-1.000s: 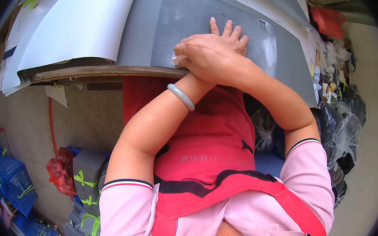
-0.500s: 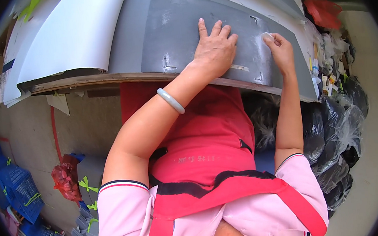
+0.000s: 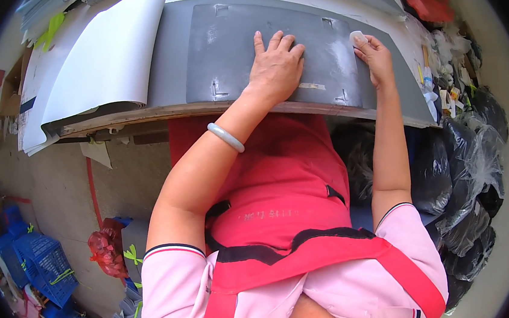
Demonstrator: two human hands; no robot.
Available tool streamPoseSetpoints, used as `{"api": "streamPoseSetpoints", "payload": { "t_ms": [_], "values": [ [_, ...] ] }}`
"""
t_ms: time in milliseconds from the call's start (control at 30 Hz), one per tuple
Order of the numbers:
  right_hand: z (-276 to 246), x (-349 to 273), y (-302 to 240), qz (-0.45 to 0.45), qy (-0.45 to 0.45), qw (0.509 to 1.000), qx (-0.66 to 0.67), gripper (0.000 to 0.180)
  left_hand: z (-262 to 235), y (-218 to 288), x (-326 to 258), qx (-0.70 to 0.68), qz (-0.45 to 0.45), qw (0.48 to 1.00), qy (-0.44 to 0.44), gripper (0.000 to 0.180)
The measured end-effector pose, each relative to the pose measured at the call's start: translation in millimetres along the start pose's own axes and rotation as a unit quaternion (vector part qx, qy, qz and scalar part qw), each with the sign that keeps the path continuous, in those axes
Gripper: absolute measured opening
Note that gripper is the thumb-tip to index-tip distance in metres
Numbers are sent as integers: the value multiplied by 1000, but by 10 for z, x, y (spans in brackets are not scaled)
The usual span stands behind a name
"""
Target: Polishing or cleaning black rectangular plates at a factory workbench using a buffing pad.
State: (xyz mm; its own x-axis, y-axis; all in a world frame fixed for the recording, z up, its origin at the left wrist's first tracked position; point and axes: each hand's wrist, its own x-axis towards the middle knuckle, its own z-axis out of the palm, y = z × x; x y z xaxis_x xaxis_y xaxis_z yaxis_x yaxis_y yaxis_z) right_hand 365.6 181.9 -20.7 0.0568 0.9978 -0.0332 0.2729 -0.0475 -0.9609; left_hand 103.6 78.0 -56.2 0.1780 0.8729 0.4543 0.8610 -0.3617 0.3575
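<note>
A dark grey template panel (image 3: 227, 52) with L-shaped corner cutouts and white chalky smudges lies on a larger grey sheet (image 3: 166, 51). Fingers spread, my left hand (image 3: 276, 66) lies flat on the middle of the panel. At the panel's right edge, my right hand (image 3: 377, 57) pinches a small white piece of tailor's chalk (image 3: 357, 38) between thumb and fingers. Whether the chalk touches the sheet is hard to tell. White dust is thickest on the panel near its right end.
The grey sheet curls back at left, showing its white underside (image 3: 100, 57). Below the table's front edge (image 3: 201, 107) is my red apron (image 3: 268, 176). Black plastic bags (image 3: 431, 174) crowd the right side. Blue crates (image 3: 46, 268) and a red bag (image 3: 108, 247) stand on the floor at left.
The view has shifted a little. My right hand with the chalk has moved slightly right and away from me, relative to the panel. My left hand stays flat on the panel.
</note>
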Motion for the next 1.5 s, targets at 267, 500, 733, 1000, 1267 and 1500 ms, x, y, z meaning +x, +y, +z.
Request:
{"api": "streamPoseSetpoints", "payload": {
  "t_ms": [267,500,733,1000,1267,1500],
  "values": [
    [129,-324,-237,13,-161,985,59,24,-267,133,10,-117,66,989,56,27],
    [-74,-662,-693,-159,-155,960,173,20,-562,907,-756,-274,224,930,-98,24],
    [85,-320,-301,-82,-82,945,305,17,-698,276,-433,-68,72,994,-52,32],
    [121,-264,103,8,-25,936,352,18,-832,-55,-281,-157,10,971,-179,22],
    [119,-257,110,-1,-38,940,340,17,-885,-80,-250,-181,39,968,-167,9],
    [119,-267,128,-3,-43,941,336,18,-902,-85,-160,-192,11,959,-206,11]
  ]
}}
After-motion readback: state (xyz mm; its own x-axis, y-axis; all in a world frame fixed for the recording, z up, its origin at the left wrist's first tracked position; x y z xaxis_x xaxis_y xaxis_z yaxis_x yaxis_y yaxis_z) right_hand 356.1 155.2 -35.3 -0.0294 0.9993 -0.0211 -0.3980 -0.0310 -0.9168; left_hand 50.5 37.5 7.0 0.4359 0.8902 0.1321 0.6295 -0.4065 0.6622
